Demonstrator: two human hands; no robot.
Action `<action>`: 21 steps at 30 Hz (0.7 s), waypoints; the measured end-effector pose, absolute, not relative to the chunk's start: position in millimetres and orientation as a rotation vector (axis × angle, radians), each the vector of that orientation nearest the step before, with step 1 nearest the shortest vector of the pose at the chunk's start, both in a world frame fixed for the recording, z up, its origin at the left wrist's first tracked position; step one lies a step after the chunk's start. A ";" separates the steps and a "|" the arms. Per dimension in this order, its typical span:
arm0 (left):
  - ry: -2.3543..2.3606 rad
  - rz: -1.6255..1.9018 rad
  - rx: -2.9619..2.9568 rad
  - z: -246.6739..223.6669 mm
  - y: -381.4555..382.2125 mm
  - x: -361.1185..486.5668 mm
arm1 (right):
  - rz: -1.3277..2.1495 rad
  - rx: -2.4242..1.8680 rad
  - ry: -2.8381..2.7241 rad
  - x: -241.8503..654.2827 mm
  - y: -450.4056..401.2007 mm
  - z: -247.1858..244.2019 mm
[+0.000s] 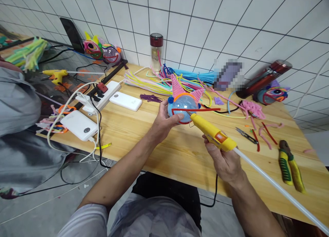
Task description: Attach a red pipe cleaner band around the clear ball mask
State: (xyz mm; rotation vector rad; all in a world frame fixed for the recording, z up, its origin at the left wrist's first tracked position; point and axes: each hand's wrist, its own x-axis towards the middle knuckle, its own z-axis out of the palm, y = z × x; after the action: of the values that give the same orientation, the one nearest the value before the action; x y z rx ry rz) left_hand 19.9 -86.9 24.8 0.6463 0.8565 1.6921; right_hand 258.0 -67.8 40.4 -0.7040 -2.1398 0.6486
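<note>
White-tiled wall is fronted by a pale wooden table, where a clear ball with pink ears is gripped from its left side by the left hand, the nearer of the two. Across the ball's front, a red fuzzy stem is laid roughly sideways, its free end extended beyond the right side. A yellow glue gun is grasped in the right hand, its long axis slanted up and leftward, the nozzle directed at the ball and stem; whether the trigger is squeezed cannot be told. Pliers and snips are laid out at right, bundled stems are spread behind, and a co-worker's grey sleeve is glimpsed at far left.
</note>
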 end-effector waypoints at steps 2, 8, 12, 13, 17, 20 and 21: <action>0.853 1.688 0.648 25.6 -87.4 19.8 | 0.651 -0.696 -2.137 258.9 -67.7 39.2; 0.873 1.684 0.646 25.9 -87.2 20.4 | 0.620 -0.733 -2.148 258.8 -68.6 40.2; 0.872 1.682 0.650 25.8 -87.1 20.4 | 0.615 -0.721 -2.146 258.9 -68.5 40.1; 0.871 1.682 0.652 25.8 -87.1 20.3 | 0.615 -0.719 -2.144 258.9 -68.4 40.0; 0.868 1.685 0.650 25.8 -87.3 20.3 | 0.603 -0.686 -2.150 258.5 -68.0 41.1; 0.860 1.686 0.649 26.1 -87.8 20.3 | 0.600 -0.655 -2.148 258.4 -68.0 42.3; 0.859 1.686 0.650 26.1 -87.9 20.3 | 0.601 -0.654 -2.146 258.4 -68.0 42.4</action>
State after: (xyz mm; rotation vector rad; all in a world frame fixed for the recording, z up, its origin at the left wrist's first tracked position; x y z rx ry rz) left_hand 20.3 -87.9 26.1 0.6502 0.8587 1.6861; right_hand 258.4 -68.0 42.4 -0.6543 -2.1464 0.6010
